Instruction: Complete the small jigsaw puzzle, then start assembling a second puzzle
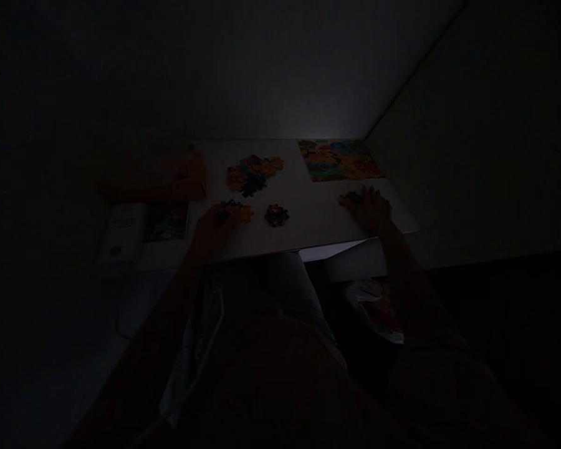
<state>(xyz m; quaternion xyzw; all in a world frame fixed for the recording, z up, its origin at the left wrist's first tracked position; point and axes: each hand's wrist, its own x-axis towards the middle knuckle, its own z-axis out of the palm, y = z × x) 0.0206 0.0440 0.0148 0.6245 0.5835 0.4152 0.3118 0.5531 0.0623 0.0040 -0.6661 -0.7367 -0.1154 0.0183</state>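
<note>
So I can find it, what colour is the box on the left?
The box looks orange in the dim light, best seen in the head view.

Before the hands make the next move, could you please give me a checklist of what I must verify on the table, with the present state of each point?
1. Left hand at the left pieces: ok.
2. Right hand at the right pieces: ok.
3. Small middle pile apart from both hands: ok.
4. Colourful picture not covered by a hand: ok.
5. Light strong enough to read piece shapes well: not ok, the view is very dark.
6. A piece gripped in either hand: cannot tell.
</note>
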